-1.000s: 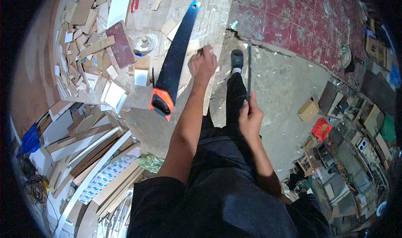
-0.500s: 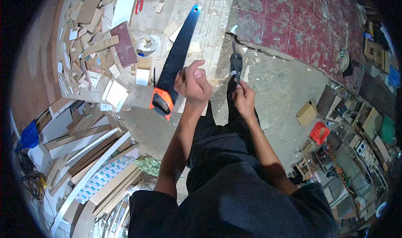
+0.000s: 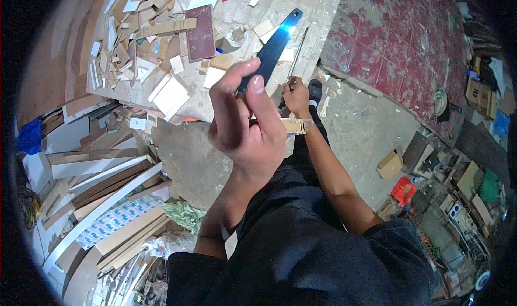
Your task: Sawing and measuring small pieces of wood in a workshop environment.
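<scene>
My left hand [image 3: 249, 115] is raised close to the camera over the saw [image 3: 274, 42], its fingers bent but apart with nothing visible between them; it hides the saw's handle. Beyond it, my right hand [image 3: 295, 96] is closed on a long, thin, dark metal bar [image 3: 300, 47], which now lies along the wooden worktop [image 3: 318, 15] to the right of the saw. Offcuts [image 3: 168, 95], a dark red panel [image 3: 200, 34] and a translucent tub [image 3: 236, 36] are on the worktop.
Red tiled floor [image 3: 388, 42] lies beyond a broken edge above bare concrete [image 3: 355, 133]. Stacked boards [image 3: 107, 182] fill the lower left. A cardboard box [image 3: 389, 165], a red plastic container [image 3: 403, 190] and piled scrap [image 3: 468, 209] are at the right.
My left hand has risen much closer to the camera. My right hand has moved forward and left with the bar, from over the floor to the worktop's edge. The view has shifted.
</scene>
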Demonstrator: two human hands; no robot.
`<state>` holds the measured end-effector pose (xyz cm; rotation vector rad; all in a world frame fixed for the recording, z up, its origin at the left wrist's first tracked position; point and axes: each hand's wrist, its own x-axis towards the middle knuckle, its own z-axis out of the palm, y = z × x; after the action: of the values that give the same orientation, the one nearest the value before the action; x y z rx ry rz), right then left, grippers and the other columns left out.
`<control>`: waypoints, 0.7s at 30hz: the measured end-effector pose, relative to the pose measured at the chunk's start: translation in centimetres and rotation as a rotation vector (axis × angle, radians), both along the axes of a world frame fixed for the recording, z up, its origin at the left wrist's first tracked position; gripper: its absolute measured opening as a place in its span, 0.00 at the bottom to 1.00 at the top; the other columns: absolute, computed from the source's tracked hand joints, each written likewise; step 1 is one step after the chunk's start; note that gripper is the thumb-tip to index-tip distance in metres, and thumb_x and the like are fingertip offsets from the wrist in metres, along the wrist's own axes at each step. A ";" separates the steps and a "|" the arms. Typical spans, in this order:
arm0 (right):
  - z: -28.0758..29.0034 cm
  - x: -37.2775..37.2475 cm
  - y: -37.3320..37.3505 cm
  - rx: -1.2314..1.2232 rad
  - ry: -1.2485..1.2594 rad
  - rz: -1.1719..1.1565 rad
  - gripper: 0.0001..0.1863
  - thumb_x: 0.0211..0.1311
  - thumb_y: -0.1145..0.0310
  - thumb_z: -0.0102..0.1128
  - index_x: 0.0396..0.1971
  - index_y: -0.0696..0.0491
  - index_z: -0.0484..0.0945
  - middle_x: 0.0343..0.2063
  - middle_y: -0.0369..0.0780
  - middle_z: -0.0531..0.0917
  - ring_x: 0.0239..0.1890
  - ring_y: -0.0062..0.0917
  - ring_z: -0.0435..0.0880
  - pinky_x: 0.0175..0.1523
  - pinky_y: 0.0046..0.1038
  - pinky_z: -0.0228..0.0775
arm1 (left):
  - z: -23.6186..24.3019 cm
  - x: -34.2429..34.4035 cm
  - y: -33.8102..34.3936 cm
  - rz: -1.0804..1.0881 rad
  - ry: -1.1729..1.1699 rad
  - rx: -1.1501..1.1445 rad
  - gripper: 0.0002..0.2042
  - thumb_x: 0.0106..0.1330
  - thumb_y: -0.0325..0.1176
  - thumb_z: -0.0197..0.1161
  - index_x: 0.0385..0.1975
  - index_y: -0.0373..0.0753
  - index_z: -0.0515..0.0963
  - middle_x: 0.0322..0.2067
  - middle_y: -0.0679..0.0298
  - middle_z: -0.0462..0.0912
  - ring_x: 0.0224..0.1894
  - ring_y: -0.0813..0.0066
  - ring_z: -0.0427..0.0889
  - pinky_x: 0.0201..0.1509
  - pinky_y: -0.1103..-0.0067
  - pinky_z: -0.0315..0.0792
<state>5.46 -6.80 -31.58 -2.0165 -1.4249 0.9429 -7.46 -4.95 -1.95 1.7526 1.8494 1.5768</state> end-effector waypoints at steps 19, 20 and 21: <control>5.4 -9.1 -3.4 -0.122 0.218 0.140 0.17 0.53 0.56 0.70 0.29 0.55 0.81 0.29 0.48 0.84 0.33 0.43 0.84 0.39 0.41 0.75 | 4.9 -5.4 -4.0 0.028 -0.283 -0.337 0.11 0.72 0.33 0.57 0.32 0.30 0.79 0.29 0.64 0.81 0.19 0.86 0.73 0.21 0.83 0.63; 6.1 -10.8 -4.4 -0.005 0.091 0.254 0.17 0.53 0.55 0.70 0.29 0.55 0.81 0.30 0.48 0.84 0.33 0.42 0.84 0.38 0.39 0.75 | 5.1 -5.3 -4.0 0.025 -0.438 -0.463 0.10 0.73 0.33 0.56 0.40 0.32 0.78 0.22 0.63 0.80 0.19 0.88 0.72 0.21 0.84 0.63; 6.7 -12.1 -5.3 0.111 -0.029 0.376 0.18 0.53 0.55 0.70 0.29 0.56 0.81 0.31 0.49 0.84 0.34 0.40 0.85 0.37 0.37 0.75 | 5.1 -5.5 -4.2 0.031 -0.435 -0.464 0.10 0.73 0.33 0.56 0.40 0.32 0.78 0.22 0.63 0.80 0.19 0.88 0.72 0.21 0.84 0.63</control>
<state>-6.68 -12.11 -24.91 -1.7202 -1.8716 0.9605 -12.93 -9.13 3.13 1.0898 1.8283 1.2683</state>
